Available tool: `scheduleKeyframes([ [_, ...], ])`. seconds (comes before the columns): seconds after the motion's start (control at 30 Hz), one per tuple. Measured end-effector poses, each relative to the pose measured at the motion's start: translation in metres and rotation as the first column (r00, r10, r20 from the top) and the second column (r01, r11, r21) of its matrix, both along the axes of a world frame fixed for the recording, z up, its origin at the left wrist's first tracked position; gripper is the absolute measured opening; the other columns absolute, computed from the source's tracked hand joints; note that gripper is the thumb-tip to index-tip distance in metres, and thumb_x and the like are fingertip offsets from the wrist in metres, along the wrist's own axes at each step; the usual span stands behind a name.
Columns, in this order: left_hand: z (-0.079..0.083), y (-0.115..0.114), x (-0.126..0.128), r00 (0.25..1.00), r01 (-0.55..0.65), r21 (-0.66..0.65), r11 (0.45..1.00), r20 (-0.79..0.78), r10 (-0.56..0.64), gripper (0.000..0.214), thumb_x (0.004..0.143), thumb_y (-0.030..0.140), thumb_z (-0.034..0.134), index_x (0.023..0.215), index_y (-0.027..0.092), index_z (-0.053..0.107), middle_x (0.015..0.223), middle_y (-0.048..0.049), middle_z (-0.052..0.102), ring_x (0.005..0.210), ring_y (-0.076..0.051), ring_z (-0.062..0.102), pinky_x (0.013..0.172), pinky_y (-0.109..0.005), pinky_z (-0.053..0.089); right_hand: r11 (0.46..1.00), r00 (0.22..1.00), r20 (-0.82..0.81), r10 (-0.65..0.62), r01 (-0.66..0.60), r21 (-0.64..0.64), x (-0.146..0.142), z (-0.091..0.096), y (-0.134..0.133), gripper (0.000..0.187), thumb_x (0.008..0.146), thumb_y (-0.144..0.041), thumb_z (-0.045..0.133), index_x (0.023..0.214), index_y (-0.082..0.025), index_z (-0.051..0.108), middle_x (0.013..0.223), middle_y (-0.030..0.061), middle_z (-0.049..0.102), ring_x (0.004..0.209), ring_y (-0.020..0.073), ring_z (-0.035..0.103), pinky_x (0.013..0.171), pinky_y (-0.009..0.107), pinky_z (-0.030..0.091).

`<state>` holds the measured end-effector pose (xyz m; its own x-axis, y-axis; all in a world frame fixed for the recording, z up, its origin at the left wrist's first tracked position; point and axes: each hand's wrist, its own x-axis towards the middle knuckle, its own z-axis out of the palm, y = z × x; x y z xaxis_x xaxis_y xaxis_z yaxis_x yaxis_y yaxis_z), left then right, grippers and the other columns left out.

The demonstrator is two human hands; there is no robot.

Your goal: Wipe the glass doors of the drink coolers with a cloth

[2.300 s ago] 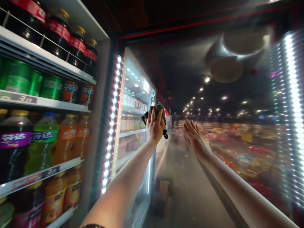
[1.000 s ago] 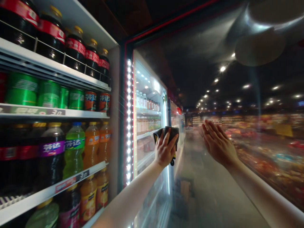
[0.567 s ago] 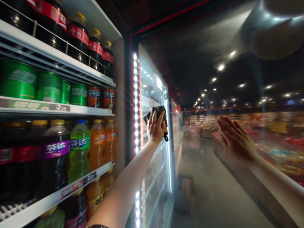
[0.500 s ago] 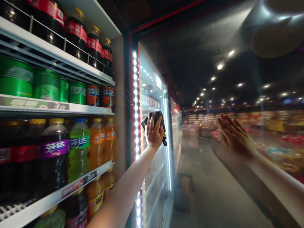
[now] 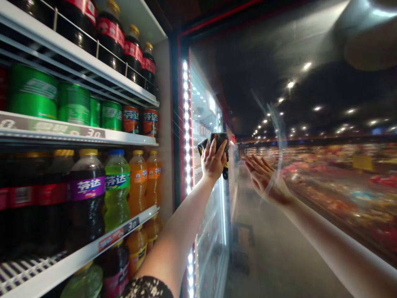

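My left hand reaches forward at the middle of the view, its fingers pressed over a dark grey cloth with a yellow edge and a small black loop. The cloth lies at the clear glass door of a drinks fridge. Farther right, my right hand has its fingers stretched out, with nothing visible in it. A curved pale streak crosses the glass beside and over that hand. Whether the hand touches the glass, and on which side, I cannot tell. Part of the cloth is hidden under my left fingers.
On the left, white fridge shelves hold cola bottles, green cans and coloured soda bottles. An LED strip runs down the door frame. Beyond lie a shop floor and blurred goods displays.
My left hand and the cloth have shifted right and slightly up. My right hand has moved left, closer to the cloth. The view has turned slightly, and the pale streak now shows.
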<state>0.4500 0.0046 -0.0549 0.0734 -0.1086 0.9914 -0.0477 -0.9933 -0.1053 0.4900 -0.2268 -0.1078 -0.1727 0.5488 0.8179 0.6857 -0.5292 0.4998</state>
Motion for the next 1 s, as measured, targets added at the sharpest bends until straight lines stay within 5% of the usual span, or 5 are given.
scheduleKeyframes([
  [0.27,-0.095,-0.001,-0.011,1.000,-0.013,0.041,0.999,-0.012,0.014,0.058,0.095,0.034,0.058,0.152,0.033,0.047,0.165,-0.0083,0.035,0.149,-0.036,0.035,0.116,-0.052,0.040,0.995,0.998,0.058,0.028,-0.023,-0.094,0.003,-0.036,0.014,0.078,0.095,-0.006,0.046,0.163,-0.021,0.011,0.160,0.0129,0.040,0.150,0.0257,0.036,0.119,0.050,0.040],
  [0.37,-0.089,-0.007,-0.016,0.997,0.001,0.113,0.994,-0.075,0.008,0.062,0.091,0.041,0.063,0.151,0.034,0.048,0.165,-0.0088,0.033,0.150,-0.038,0.033,0.115,-0.054,0.040,0.996,0.996,0.076,0.035,-0.029,-0.082,0.004,-0.039,0.014,0.080,0.096,-0.007,0.046,0.164,-0.021,0.006,0.159,0.0129,0.040,0.149,0.0256,0.037,0.119,0.050,0.040],
  [0.63,-0.012,0.034,-0.020,0.999,-0.031,0.065,0.997,-0.043,0.034,0.051,0.095,0.028,0.057,0.145,0.038,0.055,0.162,-0.0026,0.040,0.145,-0.031,0.041,0.117,-0.051,0.040,0.995,0.997,0.076,0.017,-0.009,-0.101,0.007,-0.040,0.012,0.080,0.096,-0.009,0.049,0.163,-0.022,0.007,0.160,0.0106,0.040,0.150,0.0249,0.036,0.120,0.048,0.038],
  [0.9,-0.095,0.052,-0.033,0.997,-0.072,-0.008,0.997,-0.043,0.071,0.055,0.088,0.009,0.057,0.135,0.036,0.064,0.152,-0.0041,0.050,0.126,-0.030,0.052,0.106,-0.052,0.048,0.996,0.998,0.054,0.030,-0.026,-0.083,0.002,-0.042,0.012,0.079,0.097,-0.009,0.046,0.164,-0.023,0.006,0.159,0.0118,0.042,0.147,0.0249,0.040,0.120,0.049,0.038],
  [1.0,-0.094,0.058,-0.046,0.993,-0.034,0.080,0.996,-0.113,0.043,0.053,0.091,0.008,0.051,0.135,0.034,0.064,0.148,-0.0050,0.054,0.122,-0.026,0.053,0.105,-0.047,0.049,0.996,0.999,0.046,0.022,-0.017,-0.093,0.003,-0.043,0.011,0.079,0.097,-0.009,0.046,0.164,-0.023,0.006,0.160,0.0117,0.040,0.148,0.0253,0.039,0.121,0.050,0.036],
])
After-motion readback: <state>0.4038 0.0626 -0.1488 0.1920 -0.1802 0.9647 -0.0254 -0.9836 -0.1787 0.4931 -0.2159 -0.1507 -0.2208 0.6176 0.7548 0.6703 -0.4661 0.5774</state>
